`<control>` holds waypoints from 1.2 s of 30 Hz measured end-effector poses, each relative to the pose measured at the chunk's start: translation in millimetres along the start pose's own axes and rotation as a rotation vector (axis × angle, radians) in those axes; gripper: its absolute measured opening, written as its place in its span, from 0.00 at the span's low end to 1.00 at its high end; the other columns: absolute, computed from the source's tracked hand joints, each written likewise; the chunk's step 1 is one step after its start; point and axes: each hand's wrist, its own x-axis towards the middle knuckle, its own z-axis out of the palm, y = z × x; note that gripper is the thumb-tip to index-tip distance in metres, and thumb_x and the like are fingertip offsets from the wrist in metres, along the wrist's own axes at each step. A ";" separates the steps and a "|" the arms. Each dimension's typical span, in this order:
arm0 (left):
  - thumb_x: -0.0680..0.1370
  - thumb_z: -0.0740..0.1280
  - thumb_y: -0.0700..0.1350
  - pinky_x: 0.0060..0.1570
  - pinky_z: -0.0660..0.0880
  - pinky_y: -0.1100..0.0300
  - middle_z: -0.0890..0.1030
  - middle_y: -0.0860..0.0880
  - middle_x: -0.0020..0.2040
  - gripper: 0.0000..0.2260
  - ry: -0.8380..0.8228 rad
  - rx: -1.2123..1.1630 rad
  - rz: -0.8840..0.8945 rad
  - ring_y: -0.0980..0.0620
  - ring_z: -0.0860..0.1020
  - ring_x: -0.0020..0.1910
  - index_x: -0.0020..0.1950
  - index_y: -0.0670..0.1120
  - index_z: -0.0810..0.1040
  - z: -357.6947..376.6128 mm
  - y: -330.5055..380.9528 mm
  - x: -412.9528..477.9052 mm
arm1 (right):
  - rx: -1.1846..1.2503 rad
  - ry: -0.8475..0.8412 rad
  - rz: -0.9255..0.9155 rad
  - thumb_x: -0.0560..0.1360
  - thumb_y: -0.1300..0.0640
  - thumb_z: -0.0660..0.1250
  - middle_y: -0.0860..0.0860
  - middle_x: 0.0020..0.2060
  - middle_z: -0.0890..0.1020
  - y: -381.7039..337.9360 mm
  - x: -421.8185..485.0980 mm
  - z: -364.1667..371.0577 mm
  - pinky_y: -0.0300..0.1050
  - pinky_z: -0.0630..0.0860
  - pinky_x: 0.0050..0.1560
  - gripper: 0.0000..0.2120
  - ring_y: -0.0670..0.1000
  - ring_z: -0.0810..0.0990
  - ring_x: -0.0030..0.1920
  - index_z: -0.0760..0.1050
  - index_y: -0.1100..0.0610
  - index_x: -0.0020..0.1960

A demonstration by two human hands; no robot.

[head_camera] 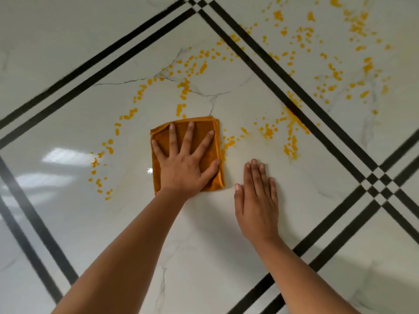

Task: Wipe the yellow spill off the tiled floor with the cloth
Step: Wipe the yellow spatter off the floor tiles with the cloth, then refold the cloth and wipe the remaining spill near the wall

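A folded orange-brown cloth [203, 129] lies flat on the white marble-look tile floor [127, 214]. My left hand [184, 163] presses down on it, palm flat and fingers spread. My right hand [257, 200] rests flat on the bare tile just right of the cloth, holding nothing. The yellow spill [184, 86] is scattered as drops in arcs to the left of, above and to the right of the cloth. A smeared yellow patch [293, 117] sits by the black stripe. Denser drops [358, 26] cover the far right tile.
Paired black stripes [317, 123] cross the floor diagonally and meet in checkered crossings at the top [200, 2] and at the right [377, 181]. The tile is glossy, with window glare [65, 156] at the left.
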 end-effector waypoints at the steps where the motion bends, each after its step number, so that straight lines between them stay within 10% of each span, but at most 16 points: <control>1: 0.73 0.45 0.70 0.65 0.41 0.30 0.49 0.50 0.78 0.30 0.000 -0.007 0.004 0.39 0.43 0.75 0.74 0.65 0.46 1.5 3.4 -5.5 | 0.053 0.027 -0.012 0.80 0.52 0.51 0.59 0.68 0.70 2.0 0.7 -0.8 0.53 0.61 0.68 0.23 0.56 0.66 0.70 0.68 0.63 0.69; 6: 0.75 0.47 0.64 0.68 0.44 0.36 0.60 0.52 0.75 0.26 0.039 -0.231 -0.052 0.44 0.51 0.75 0.73 0.61 0.59 -8.0 16.4 -21.2 | 0.272 0.054 0.117 0.75 0.48 0.61 0.56 0.48 0.80 -24.7 17.6 -14.5 0.52 0.72 0.46 0.18 0.58 0.76 0.50 0.78 0.59 0.56; 13: 0.78 0.49 0.54 0.69 0.58 0.45 0.69 0.52 0.71 0.23 0.047 -0.714 -0.231 0.50 0.64 0.71 0.73 0.57 0.61 -39.0 31.3 -32.8 | 0.556 -0.508 0.843 0.74 0.52 0.66 0.55 0.53 0.80 -70.3 56.2 -38.1 0.49 0.66 0.58 0.11 0.59 0.75 0.58 0.77 0.57 0.53; 21: 0.81 0.55 0.50 0.67 0.61 0.59 0.70 0.48 0.70 0.18 0.005 -1.014 -0.490 0.50 0.66 0.69 0.71 0.52 0.67 -144.9 44.0 -52.4 | 0.981 -0.494 0.828 0.72 0.62 0.70 0.49 0.38 0.78 -93.8 79.5 -155.0 0.32 0.69 0.32 0.04 0.48 0.75 0.40 0.75 0.56 0.45; 25: 0.82 0.53 0.50 0.67 0.60 0.58 0.69 0.49 0.70 0.18 -0.042 -1.099 -0.557 0.50 0.66 0.70 0.72 0.51 0.66 -243.2 61.7 -92.1 | 1.003 -0.438 0.947 0.72 0.63 0.70 0.53 0.41 0.80 -113.9 83.8 -265.6 0.48 0.77 0.49 0.02 0.52 0.77 0.43 0.78 0.58 0.42; 36: 0.82 0.53 0.51 0.62 0.59 0.63 0.67 0.47 0.71 0.20 -0.103 -1.253 -0.569 0.50 0.64 0.70 0.73 0.46 0.64 -604.4 50.8 -204.6 | 1.059 -0.445 1.051 0.74 0.63 0.68 0.54 0.51 0.78 -257.2 72.5 -620.9 0.59 0.76 0.56 0.07 0.56 0.75 0.53 0.77 0.53 0.50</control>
